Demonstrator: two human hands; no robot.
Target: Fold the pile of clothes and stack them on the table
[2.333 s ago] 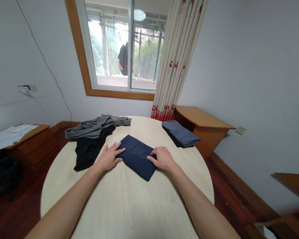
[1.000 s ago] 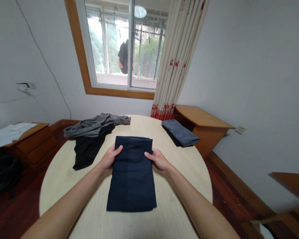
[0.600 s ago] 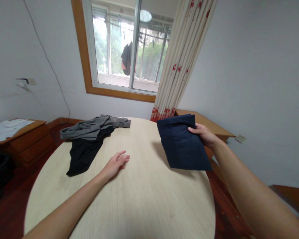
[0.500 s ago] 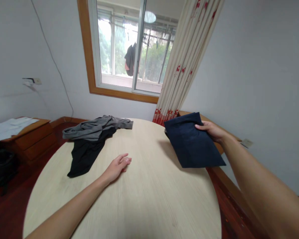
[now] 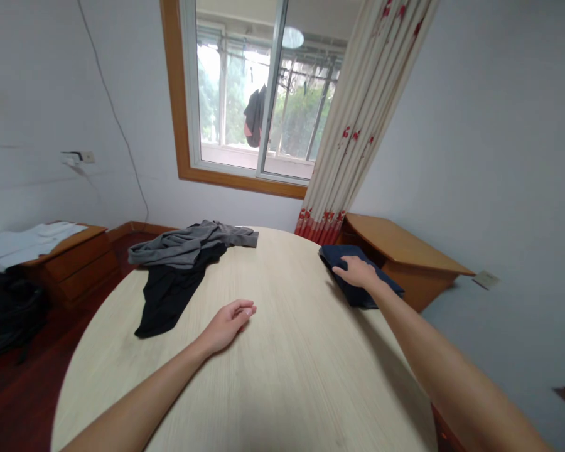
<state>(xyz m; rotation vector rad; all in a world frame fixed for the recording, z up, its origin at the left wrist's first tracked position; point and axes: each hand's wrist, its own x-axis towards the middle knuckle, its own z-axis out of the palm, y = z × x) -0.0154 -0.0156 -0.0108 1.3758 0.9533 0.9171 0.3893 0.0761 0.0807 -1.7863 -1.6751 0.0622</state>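
1. I see my two bare hands over one round, pale wood-grain table (image 5: 273, 383); both forearms reach in from the near edge.
2. My right hand (image 5: 356, 272) lies palm-down and flat on one folded navy garment (image 5: 381, 285). The fingers are spread on top of the cloth, pressing rather than gripping it.
3. That navy garment sits at the far right edge of the table. It appears to rest on other folded cloth, of which I can only make out a dark edge below it, so I cannot count the layers there.
4. My left hand (image 5: 228, 321) rests on the bare tabletop near the middle, well apart from the navy garment. It holds nothing; its fingers are loosely curled and relaxed.
5. At the far left of the table are two unfolded garments in one heap: one grey garment (image 5: 188, 242) lying crumpled on top, and one black garment (image 5: 169, 295) spread beneath it, trailing toward me.
6. Beyond the table's right edge stands one low wooden cabinet (image 5: 400, 245), just beside the navy garment.
7. On the left of the room is one wooden drawer unit (image 5: 70, 267) with white cloth (image 5: 23, 242) lying on top.
8. Behind the table are one window (image 5: 258, 94) with a wooden frame and one pale curtain (image 5: 362, 119) printed with red flowers.
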